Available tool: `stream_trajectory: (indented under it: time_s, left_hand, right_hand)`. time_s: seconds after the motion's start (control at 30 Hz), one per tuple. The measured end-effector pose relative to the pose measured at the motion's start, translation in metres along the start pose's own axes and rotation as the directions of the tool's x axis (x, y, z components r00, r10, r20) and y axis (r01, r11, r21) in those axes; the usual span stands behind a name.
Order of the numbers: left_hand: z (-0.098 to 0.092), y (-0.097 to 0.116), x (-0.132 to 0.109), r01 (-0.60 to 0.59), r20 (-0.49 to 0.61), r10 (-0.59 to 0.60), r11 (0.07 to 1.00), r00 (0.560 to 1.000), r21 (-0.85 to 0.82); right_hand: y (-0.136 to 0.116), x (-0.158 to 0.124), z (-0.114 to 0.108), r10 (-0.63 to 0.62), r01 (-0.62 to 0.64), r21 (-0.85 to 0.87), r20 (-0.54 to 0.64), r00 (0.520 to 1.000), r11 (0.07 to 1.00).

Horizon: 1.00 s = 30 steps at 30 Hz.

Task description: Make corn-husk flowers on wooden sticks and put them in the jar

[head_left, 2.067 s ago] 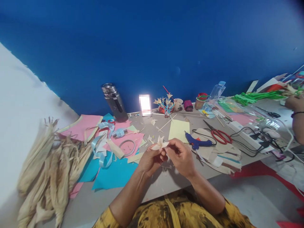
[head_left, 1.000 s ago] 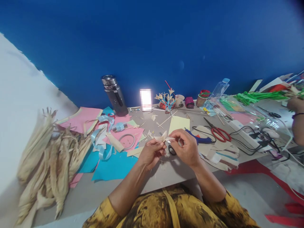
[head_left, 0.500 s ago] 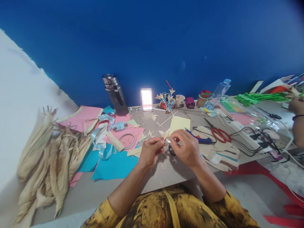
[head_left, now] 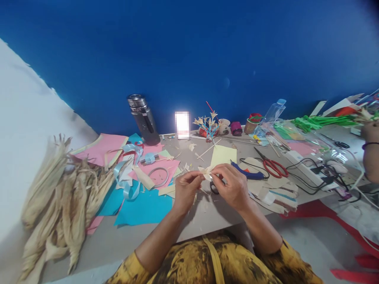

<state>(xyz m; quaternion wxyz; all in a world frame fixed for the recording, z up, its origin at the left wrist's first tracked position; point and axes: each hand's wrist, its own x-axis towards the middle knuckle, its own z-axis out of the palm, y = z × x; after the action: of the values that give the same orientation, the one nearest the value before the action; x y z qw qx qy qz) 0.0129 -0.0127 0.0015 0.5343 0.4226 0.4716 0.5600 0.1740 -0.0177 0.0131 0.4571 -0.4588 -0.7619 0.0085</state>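
Note:
Between my two hands, above the near part of the table, is a small cream flower (head_left: 205,171) that looks made of dried corn husk. My left hand (head_left: 187,190) pinches it from the left side, thumb against fingertips. From the right, my right hand (head_left: 232,185) also grips it with thumb and forefinger; a small shiny piece shows by those fingertips, too small to name. Black-handled scissors (head_left: 213,188) lie partly hidden beside my right hand. Farther back stands a bunch of similar husk flowers (head_left: 209,125) on blue stems.
Dried corn husks (head_left: 68,201) are heaped at the left, beside blue paper (head_left: 145,205). A dark flask (head_left: 145,122) stands near the wall. Blue-handled pliers (head_left: 250,172), red-handled scissors (head_left: 275,167) and a power strip (head_left: 308,169) lie right. Another person's arm (head_left: 371,150) reaches in at the far right.
The flower has turned in my fingers and now lies more sideways, with its petals spread between both hands. My left hand has come up slightly. The things on the table stay put.

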Motion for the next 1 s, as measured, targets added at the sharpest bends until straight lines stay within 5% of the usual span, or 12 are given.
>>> stream_trajectory:
  time_s: [0.37,0.53,0.73,1.0]
  left_hand:
    - [-0.006,-0.014,0.006,-0.054,-0.025,0.052,0.992,0.998,-0.113]
    - [-0.005,-0.011,0.006,-0.047,-0.077,0.042,0.997,0.996,-0.066]
    - [-0.003,-0.021,0.01,0.02,-0.063,-0.033,0.979,0.997,-0.204]
    - [-0.003,-0.008,0.003,-0.059,-0.04,0.062,0.996,0.997,0.07]
  right_hand:
    - [0.002,-0.015,-0.007,0.22,-0.212,0.127,-0.056,0.974,0.969]
    - [0.018,-0.028,-0.013,0.289,-0.29,0.114,0.031,0.957,0.95]
    - [0.01,-0.022,-0.012,0.367,-0.389,0.228,0.137,0.92,0.892]
    - [-0.01,-0.003,0.0,0.463,-0.583,0.52,0.355,0.812,0.624]
